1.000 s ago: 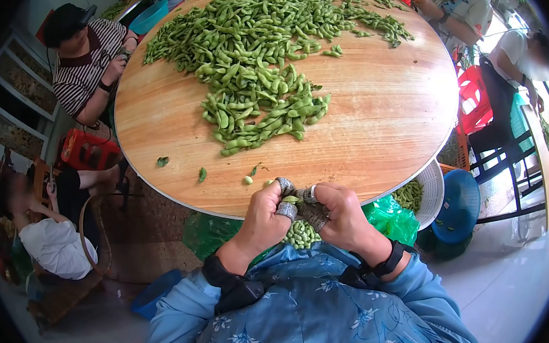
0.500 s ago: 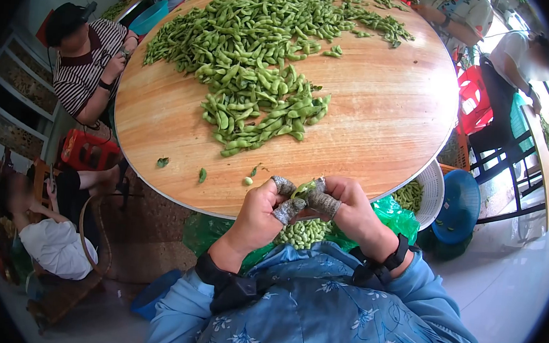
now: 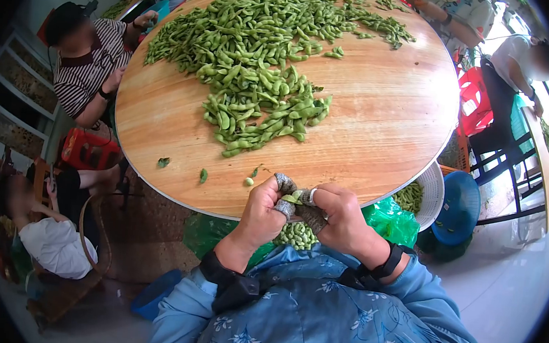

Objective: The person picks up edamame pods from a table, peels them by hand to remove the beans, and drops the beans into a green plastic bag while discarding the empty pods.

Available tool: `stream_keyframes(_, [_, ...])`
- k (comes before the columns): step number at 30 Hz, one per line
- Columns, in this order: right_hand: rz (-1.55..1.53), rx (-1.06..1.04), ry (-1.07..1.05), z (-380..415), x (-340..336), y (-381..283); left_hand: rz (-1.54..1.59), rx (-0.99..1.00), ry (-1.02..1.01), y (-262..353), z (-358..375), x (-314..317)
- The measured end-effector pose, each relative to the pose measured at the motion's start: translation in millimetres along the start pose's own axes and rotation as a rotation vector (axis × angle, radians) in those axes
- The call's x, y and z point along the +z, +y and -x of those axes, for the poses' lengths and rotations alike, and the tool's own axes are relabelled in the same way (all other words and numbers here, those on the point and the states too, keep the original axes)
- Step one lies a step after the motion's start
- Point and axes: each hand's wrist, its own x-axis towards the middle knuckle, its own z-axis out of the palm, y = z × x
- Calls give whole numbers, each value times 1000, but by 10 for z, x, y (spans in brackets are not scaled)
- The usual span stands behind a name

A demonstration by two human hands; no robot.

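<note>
Just past the near edge of the round wooden table (image 3: 381, 122), my left hand (image 3: 261, 212) and my right hand (image 3: 342, 219) meet, with wrapped grey coverings on thumbs and index fingers. Both are closed on one green soybean pod (image 3: 292, 199), pinched between the fingertips and partly hidden by them. Below the hands, shelled pale green beans (image 3: 297, 236) lie by a green plastic bag (image 3: 392, 221). A large heap of soybean pods (image 3: 251, 60) covers the far and middle part of the table. One loose bean (image 3: 248, 182) rests near the edge, left of my hands.
A white basket (image 3: 432, 197) with pods stands right of the table, beside a blue basin (image 3: 457, 208). Small leaves (image 3: 203, 175) lie near the front edge. A person in a striped shirt (image 3: 86, 69) sits at the left; another in white (image 3: 59, 248) sits lower left.
My hands have drawn closer together around the pod, the right one shifting a little left. At the left, the striped-shirt person's hands have moved apart, one reaching toward the blue-green basin.
</note>
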Motion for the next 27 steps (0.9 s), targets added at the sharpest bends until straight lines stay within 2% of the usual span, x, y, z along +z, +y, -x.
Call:
stream_keyframes(2, [31,-41,39,10,23,6,18,-28,14,-17,-3,0])
stream_keyframes(8, [-87,144,6,39,-2,-12,-98,50,49,-111,-28,18])
stream_keyframes(10, [-638,441,17,32,36,46,-162,46,31,-70,-26,0])
stream_keyframes(13, [-613,515,-85,-5,-68,148,-131,-11,53,31,59,-76])
stream_keyframes(14, [-681,525,-82,-11,-67,175,-17,-55,73,88,75,-69])
stream_keyframes(18, [-778,570,-131,-52,-111,113,13,-88,77,129,32,-17])
stream_keyframes(20, [-754,553,-212,-40,-106,172,-149,93,-38,37,-24,-4])
stream_keyframes(24, [-781,559,-230,-13,-113,207,-291,142,-5,22,13,-21])
stream_keyframes(27, [-776,555,-131,5,-229,143,-369,176,40,-7,58,-18])
